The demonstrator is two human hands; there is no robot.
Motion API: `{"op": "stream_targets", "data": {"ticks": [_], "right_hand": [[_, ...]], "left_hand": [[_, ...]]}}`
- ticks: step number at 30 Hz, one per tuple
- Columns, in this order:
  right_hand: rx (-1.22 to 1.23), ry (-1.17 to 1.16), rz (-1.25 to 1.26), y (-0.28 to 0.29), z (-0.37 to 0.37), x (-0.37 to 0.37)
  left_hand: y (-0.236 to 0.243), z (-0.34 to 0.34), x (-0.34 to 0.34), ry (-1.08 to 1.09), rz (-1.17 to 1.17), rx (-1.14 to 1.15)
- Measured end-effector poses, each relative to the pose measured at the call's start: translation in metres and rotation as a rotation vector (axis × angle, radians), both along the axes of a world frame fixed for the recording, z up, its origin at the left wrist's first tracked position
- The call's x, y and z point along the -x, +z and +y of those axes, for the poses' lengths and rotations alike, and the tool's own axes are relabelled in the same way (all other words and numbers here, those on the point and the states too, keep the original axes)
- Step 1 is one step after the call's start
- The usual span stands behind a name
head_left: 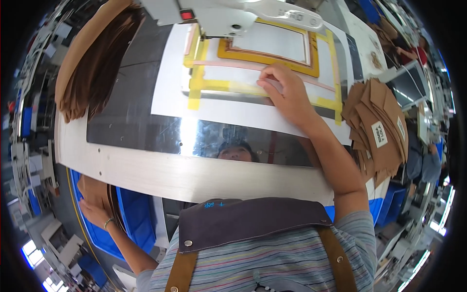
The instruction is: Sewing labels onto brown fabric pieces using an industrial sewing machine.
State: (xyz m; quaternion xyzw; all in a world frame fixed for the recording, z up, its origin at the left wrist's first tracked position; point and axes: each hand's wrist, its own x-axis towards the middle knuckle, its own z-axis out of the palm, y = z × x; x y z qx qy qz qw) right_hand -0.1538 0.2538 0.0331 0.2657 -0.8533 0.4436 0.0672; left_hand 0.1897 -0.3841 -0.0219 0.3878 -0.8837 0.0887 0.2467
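Observation:
My right hand [289, 92] is over a flat clear template with yellow tape [221, 86] along its edges. Thumb and forefinger are closed together near its front edge; anything between them is too small to make out. Just beyond lies a yellow rectangular frame [228, 52], under the white head of a sewing machine [214, 22]. Down at the left, my left hand [95, 214] is at a blue bin [138, 214], its fingers against brown fabric pieces [99, 192] standing in it. It appears to grip one of them, though part of the fingers is hard to see.
A thick folded stack of brown pieces [92, 63] lies on the table at the left. More brown pieces with white labels [377, 126] are piled at the right edge. A shiny metal plate [204, 141] spans the table front. A monitor [406, 82] stands at far right.

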Motion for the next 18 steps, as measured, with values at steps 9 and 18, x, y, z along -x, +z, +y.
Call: {"op": "stream_targets", "data": {"ticks": [9,18], "right_hand": [[0.087,-0.086,-0.045,0.031,0.020,0.020],[-0.152,-0.188,-0.156,0.026,0.045,0.101]], "left_hand": [[0.076,0.199,0.253,-1.091,0.346,-0.506],[0.057,0.358,0.360,-1.573,-0.278,-0.191]]}}
